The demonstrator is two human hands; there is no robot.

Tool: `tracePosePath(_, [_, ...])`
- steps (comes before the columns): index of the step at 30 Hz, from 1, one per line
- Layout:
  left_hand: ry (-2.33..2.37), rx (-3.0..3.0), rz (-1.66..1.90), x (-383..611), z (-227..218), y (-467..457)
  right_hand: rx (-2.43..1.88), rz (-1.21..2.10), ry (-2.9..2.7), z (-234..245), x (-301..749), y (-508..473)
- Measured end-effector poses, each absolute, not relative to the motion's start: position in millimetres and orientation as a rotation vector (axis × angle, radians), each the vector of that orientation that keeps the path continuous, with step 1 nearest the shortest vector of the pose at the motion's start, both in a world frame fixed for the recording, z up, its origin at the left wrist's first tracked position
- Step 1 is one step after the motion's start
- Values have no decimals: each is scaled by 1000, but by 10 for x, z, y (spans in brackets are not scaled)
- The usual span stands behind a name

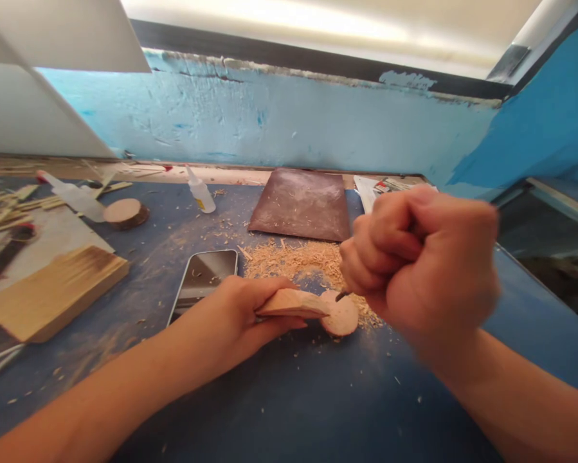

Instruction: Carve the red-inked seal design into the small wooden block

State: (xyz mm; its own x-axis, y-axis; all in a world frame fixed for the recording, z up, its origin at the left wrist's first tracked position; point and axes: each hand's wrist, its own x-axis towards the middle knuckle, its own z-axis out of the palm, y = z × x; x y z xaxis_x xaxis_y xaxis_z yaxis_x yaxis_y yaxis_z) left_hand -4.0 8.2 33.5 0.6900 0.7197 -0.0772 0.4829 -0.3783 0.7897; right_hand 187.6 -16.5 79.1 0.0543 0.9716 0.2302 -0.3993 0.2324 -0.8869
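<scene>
My left hand (pixel 250 315) pinches a pale piece of wood (pixel 291 301) between thumb and fingers, with its far end angled to the right. Under or against that end is a round wood slice (pixel 344 318); whether the two touch I cannot tell. My right hand (pixel 418 263) is closed in a fist just above and to the right. Out of the bottom of the fist pokes the dark tip of a thin tool (pixel 341 295), over the slice. The rest of that tool is hidden in the fist. Wood shavings (pixel 298 260) lie heaped behind both hands.
A phone (pixel 206 276) lies beside my left wrist. Behind the shavings rests a brown sandpaper sheet (pixel 303 206). A glue bottle (pixel 200 191), another round wood slice (pixel 125 213), a wood block (pixel 62 292) and several thin sticks (pixel 16 206) are toward the left.
</scene>
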Motion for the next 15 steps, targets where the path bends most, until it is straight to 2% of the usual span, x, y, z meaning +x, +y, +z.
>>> tracePosePath(15, [963, 2091, 362, -36, 328, 65, -713, 1224, -1027, 776, 1888, -99])
